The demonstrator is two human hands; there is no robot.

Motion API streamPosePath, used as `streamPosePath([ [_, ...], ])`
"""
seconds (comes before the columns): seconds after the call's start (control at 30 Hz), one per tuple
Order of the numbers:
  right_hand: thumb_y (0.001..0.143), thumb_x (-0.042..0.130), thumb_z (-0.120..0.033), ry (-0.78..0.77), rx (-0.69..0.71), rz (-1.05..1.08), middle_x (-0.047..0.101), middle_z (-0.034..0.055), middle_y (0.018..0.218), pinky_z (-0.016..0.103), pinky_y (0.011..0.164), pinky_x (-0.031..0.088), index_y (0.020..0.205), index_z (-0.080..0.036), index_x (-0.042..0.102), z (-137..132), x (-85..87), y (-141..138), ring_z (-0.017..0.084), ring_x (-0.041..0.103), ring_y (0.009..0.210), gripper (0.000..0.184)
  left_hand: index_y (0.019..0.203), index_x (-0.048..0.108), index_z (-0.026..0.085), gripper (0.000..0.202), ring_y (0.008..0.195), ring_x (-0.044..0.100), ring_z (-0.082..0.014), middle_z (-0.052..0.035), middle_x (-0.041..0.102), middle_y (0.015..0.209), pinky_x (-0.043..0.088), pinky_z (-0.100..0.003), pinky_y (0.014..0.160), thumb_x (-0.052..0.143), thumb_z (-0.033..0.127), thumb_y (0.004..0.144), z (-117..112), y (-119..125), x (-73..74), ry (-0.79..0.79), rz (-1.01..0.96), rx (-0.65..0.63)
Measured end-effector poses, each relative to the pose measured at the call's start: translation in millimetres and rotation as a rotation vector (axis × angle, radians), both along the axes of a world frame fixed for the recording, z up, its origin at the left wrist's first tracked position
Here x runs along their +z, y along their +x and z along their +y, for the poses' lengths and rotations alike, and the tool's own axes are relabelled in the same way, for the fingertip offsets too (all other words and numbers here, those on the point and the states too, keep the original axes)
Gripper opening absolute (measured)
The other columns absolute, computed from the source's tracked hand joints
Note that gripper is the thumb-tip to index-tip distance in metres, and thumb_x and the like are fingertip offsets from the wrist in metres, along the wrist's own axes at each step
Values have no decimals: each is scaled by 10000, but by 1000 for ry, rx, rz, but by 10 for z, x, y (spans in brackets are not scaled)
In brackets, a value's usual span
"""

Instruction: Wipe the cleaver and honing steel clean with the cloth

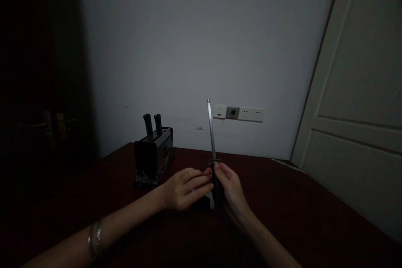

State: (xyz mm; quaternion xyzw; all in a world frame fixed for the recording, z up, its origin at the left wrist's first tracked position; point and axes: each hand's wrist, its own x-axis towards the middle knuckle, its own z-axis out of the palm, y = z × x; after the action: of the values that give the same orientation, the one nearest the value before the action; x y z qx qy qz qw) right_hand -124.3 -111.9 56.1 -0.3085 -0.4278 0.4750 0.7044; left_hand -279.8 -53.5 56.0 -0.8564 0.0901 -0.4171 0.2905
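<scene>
My right hand is wrapped round the dark handle of a honing steel, which stands upright with its thin rod pointing up. My left hand lies beside it, fingers stretched toward the handle, over a dark object with a pale edge that I cannot make out. Both hands are over a dark red table. A bracelet sits on my left wrist.
A dark knife block with two black handles sticking up stands left of my hands near the wall. Wall sockets are behind the rod. A white door is on the right, a dark door with a handle on the left.
</scene>
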Motion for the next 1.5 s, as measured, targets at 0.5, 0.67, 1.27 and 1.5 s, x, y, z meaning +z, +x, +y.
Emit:
streamPosePath([
  [0.5, 590, 722, -441, -108, 171, 11, 638, 40, 598, 198, 441, 421, 689, -125, 665, 8, 831, -320, 116, 555, 502, 335, 891, 655, 146, 177, 935, 613, -179, -76, 681, 936, 511, -267, 833, 500, 164, 808, -260, -117, 1120, 365, 193, -23],
  [0.67, 644, 658, -508, 11, 236, 61, 623, 29, 580, 202, 422, 407, 688, -146, 655, 128, 1009, -270, 109, 531, 488, 365, 1003, 587, 86, 222, 960, 594, -200, -135, 649, 928, 521, -299, 809, 493, 114, 803, -274, -145, 1532, 96, 69, -87],
  [1.27, 646, 614, -573, -356, 211, -169, 634, 65, 479, 210, 396, 397, 694, -113, 637, 738, 312, -204, 115, 537, 356, 463, 970, 623, 62, 269, 739, 556, -111, -49, 628, 801, 444, -259, 680, 609, 127, 710, 1686, -398, 3222, -743, -706, -207],
  [1.5, 630, 593, -626, -541, 281, -210, 583, 48, 421, 220, 367, 388, 619, -141, 621, 807, -507, -413, 121, 520, 343, 486, 912, 643, 89, 208, 654, 498, -88, -34, 626, 743, 411, -226, 621, 609, 147, 715, 2165, -670, 3342, -820, -810, -174],
])
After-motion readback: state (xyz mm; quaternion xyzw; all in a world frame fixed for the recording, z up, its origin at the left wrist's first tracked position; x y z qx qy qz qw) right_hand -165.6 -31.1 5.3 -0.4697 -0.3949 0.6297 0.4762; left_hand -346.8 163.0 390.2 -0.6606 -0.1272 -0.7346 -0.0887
